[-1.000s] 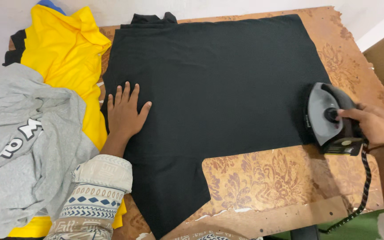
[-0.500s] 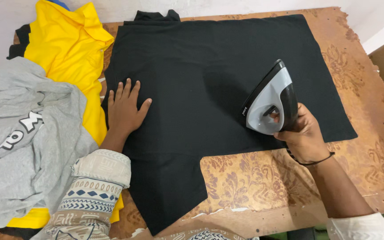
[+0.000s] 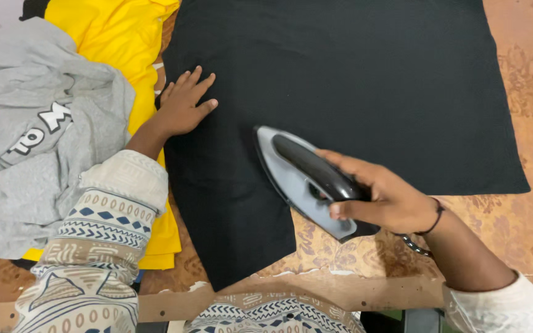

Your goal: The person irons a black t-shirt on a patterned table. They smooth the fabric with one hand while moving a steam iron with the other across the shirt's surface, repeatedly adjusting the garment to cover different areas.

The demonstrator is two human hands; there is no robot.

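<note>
A black garment [image 3: 353,80] lies spread flat over a patterned brown board [image 3: 513,216]. My left hand [image 3: 183,105] rests palm down on the garment's left edge, fingers spread. My right hand [image 3: 384,197] grips the black handle of a grey electric iron [image 3: 297,176]. The iron sits low on the garment's lower part, its tip pointing up and left toward my left hand.
A yellow garment [image 3: 112,43] lies left of the black one, with a crumpled grey sweatshirt [image 3: 38,142] on top of it at the far left. The board's worn front edge [image 3: 316,290] runs along the bottom. The iron's cord passes under my right wrist.
My right hand carried the iron from the board's right edge leftward onto the black garment. The left hand stayed pressed on the cloth. The camera has moved closer.
</note>
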